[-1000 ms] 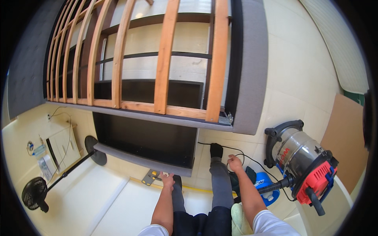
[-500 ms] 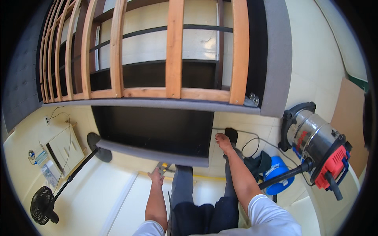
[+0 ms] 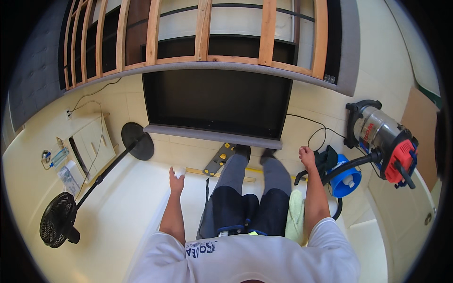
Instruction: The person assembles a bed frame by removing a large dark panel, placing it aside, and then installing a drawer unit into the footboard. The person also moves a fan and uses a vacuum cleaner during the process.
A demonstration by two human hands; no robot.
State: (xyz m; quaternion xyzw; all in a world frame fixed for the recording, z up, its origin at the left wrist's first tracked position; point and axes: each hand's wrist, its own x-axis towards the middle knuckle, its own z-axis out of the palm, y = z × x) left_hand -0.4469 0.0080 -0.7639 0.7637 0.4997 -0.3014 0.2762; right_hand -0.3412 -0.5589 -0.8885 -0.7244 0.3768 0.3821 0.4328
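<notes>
My left hand (image 3: 176,181) hangs over the pale floor with its fingers apart, holding nothing. On the other side of my legs, my right hand (image 3: 306,155) hangs with its fingers loosely curled; nothing shows in it. A wide black drawer (image 3: 217,101) stands pulled out from under the slatted bed frame (image 3: 203,28), beyond my feet. Its front edge (image 3: 212,136) is covered in grey fabric, and neither hand touches it. Beside my left foot lies a flat grey piece with yellow round parts (image 3: 213,166).
At right, a wet-dry vacuum (image 3: 377,125) with a black hose stands beside a blue bucket (image 3: 342,186) and dark cloth (image 3: 325,160). Its cord loops on the floor. At left are a black standing fan (image 3: 59,219) and a white cabinet (image 3: 94,141). A light-green towel (image 3: 295,214) hangs at my right hip.
The view has shifted, so the bed and drawer sit higher in it. My feet have moved, and both hands now hang closer to my sides, the right one away from the drawer's corner.
</notes>
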